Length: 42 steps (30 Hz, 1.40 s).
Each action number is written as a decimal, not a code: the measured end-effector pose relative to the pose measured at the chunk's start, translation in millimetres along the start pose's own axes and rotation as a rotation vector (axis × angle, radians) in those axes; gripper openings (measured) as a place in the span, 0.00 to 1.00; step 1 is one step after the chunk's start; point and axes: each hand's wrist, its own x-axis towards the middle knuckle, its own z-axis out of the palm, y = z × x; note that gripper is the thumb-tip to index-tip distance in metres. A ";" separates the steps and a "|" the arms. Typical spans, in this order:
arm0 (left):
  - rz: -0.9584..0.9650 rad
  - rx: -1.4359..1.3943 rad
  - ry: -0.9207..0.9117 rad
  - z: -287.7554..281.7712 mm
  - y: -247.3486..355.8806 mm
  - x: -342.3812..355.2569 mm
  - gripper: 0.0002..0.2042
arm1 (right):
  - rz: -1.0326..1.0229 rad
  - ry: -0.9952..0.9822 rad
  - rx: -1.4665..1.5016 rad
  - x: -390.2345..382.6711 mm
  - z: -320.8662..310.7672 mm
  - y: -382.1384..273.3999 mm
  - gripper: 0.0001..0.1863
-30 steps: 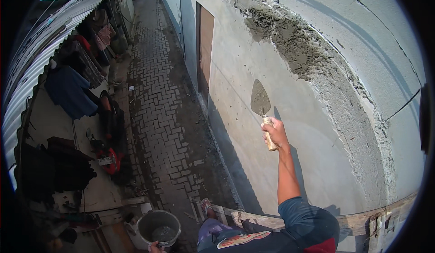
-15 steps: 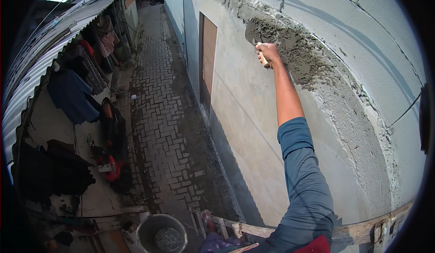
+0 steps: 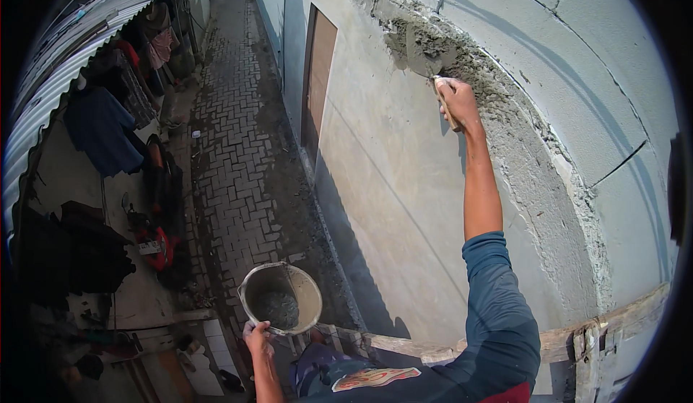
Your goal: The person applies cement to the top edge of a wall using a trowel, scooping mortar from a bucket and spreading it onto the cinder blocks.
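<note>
My right hand (image 3: 459, 102) is closed round the wooden handle of a trowel (image 3: 449, 114), its arm stretched far out to the wall. The trowel's blade lies against a patch of wet grey mortar (image 3: 462, 60) spread along the rough band of the wall. At the lower middle, my left hand (image 3: 258, 336) grips the near rim of a bucket (image 3: 315, 295), its fingers partly hidden by it. Some grey mortar (image 3: 278, 310) lies at the bottom of the bucket.
A wooden rail (image 3: 556, 344) runs along the wall's lower side in front of me. Below lies a paved alley (image 3: 242, 186). On the left are a corrugated roof (image 3: 68, 78), hanging clothes (image 3: 105, 132) and a red motorcycle (image 3: 155, 248). A brown door (image 3: 318, 78) is set in the wall.
My left hand has come into view, holding the bucket, which is now higher and further right. My right hand and the trowel have shifted right and slightly down along the mortar.
</note>
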 end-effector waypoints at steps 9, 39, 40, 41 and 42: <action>0.113 -0.146 -0.310 170.6 70.9 16.7 0.09 | -0.207 -0.592 -0.560 -242.1 111.6 58.8 0.17; 0.049 -0.175 0.293 -186.7 -63.3 -58.6 0.11 | -0.422 0.659 -0.293 64.3 95.7 86.8 0.10; 0.062 -0.162 0.277 -184.9 -65.1 -57.7 0.11 | -0.428 0.668 -0.292 78.2 100.1 92.4 0.10; 0.074 -0.148 0.263 -184.9 -65.1 -57.6 0.11 | -0.278 0.490 -0.259 93.2 105.2 94.0 0.10; 0.086 -0.140 0.243 -185.2 -66.5 -57.7 0.12 | -0.130 0.314 -0.224 108.6 106.2 94.4 0.10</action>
